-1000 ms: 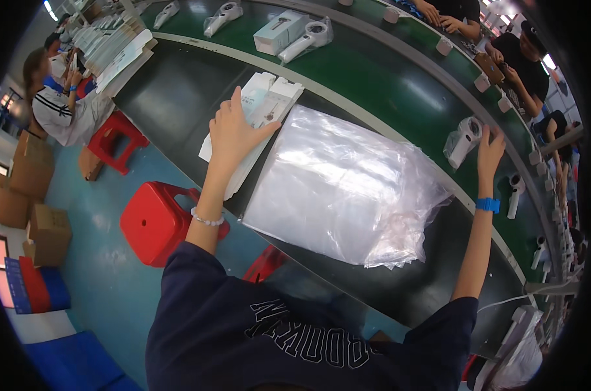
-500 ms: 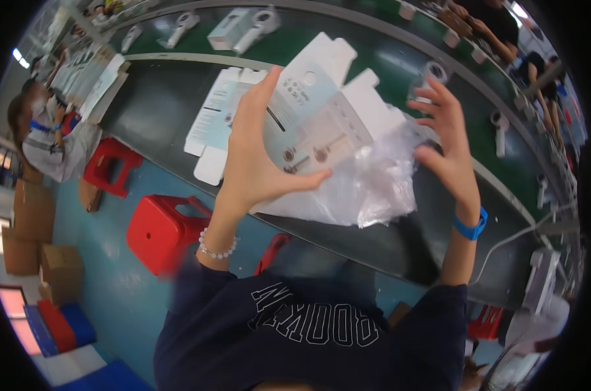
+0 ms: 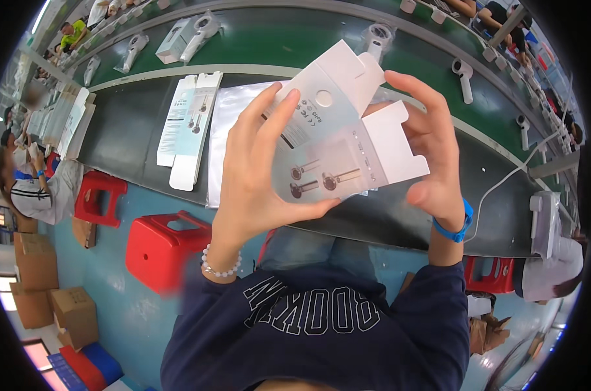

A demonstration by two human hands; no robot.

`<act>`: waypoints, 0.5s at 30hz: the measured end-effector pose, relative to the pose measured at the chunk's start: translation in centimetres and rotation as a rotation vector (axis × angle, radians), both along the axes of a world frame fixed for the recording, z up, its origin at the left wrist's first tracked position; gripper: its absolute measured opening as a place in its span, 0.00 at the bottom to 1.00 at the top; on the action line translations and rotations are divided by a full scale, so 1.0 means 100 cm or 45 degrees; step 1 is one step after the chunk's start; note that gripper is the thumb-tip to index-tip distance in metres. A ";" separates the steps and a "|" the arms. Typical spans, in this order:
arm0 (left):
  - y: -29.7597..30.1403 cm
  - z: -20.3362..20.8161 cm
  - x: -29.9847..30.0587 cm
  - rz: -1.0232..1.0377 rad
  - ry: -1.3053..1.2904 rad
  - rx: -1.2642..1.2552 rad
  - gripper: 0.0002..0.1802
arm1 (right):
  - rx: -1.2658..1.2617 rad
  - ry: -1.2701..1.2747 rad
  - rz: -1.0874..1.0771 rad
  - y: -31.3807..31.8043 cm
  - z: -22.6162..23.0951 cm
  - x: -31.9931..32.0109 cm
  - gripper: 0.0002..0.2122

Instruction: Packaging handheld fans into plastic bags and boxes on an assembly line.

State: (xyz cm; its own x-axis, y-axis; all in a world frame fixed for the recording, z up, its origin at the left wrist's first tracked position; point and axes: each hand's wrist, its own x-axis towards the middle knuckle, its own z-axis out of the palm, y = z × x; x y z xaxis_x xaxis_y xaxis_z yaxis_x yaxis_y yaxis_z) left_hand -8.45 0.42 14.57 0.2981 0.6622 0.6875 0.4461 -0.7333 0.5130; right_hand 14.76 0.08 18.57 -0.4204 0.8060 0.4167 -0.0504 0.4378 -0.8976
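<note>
A pale blue and white printed carton [image 3: 328, 146], its end flaps standing out, is raised above the dark worktable. My left hand [image 3: 246, 169] grips its left side, with the thumb along the lower edge and the fingers over the upper left. At the flaps is my right hand [image 3: 439, 143], fingers spread and curved. Its index fingertip meets the upper flap, other fingers pass partly behind the flaps, and the thumb stands apart. Left of the carton lie flat folded cartons [image 3: 190, 133] beside white plastic bags [image 3: 227, 107], which my left hand partly covers.
Beyond the worktable [image 3: 129, 130] runs a green conveyor belt [image 3: 276, 45] carrying white round-headed handheld devices [image 3: 463, 81], some bagged, and a small box [image 3: 175, 43]. A white cable [image 3: 494, 186] crosses the right side. Red stools [image 3: 158, 251] stand at the near left; co-workers sit farther off.
The carton has come up off the plastic bags into my left hand's grip. My right hand has moved in to its flaps. The view has shifted, and the crumpled plastic no longer shows.
</note>
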 end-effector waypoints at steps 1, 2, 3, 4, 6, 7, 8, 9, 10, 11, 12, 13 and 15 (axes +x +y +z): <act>-0.001 0.000 0.000 0.025 0.007 0.026 0.60 | 0.148 -0.100 -0.117 -0.001 0.003 0.001 0.43; -0.002 0.001 0.000 0.053 0.016 0.053 0.59 | 0.296 -0.200 -0.231 -0.001 0.005 0.001 0.39; -0.003 0.002 -0.001 0.051 0.018 0.051 0.59 | 0.295 -0.198 -0.234 -0.002 0.007 0.001 0.39; -0.005 0.002 -0.001 0.103 0.052 0.073 0.60 | 0.562 -0.466 -0.416 -0.002 0.008 0.000 0.34; -0.009 0.004 -0.001 0.153 0.083 0.095 0.61 | 0.827 -0.740 -0.599 -0.003 0.008 -0.003 0.30; -0.011 0.005 -0.001 0.193 0.119 0.137 0.60 | 0.786 -0.746 -0.666 -0.004 0.007 -0.007 0.27; -0.012 0.007 0.000 0.231 0.154 0.180 0.59 | 0.744 -0.752 -0.735 -0.006 0.007 -0.008 0.24; -0.013 0.008 0.000 0.226 0.153 0.179 0.59 | 0.743 -0.754 -0.739 -0.006 0.007 -0.008 0.24; -0.013 0.009 0.000 0.247 0.191 0.222 0.59 | 0.820 -0.828 -0.777 -0.005 0.007 -0.007 0.24; -0.012 0.009 0.000 0.271 0.228 0.265 0.58 | 0.900 -0.903 -0.812 -0.004 0.006 -0.007 0.24; -0.012 0.008 0.001 0.270 0.226 0.265 0.58 | 0.900 -0.904 -0.813 -0.003 0.005 -0.008 0.24; -0.012 0.007 0.001 0.296 0.244 0.293 0.57 | 0.940 -0.925 -0.774 -0.003 0.004 -0.009 0.25; -0.011 0.005 0.003 0.319 0.262 0.322 0.57 | 0.978 -0.947 -0.739 -0.003 0.001 -0.012 0.25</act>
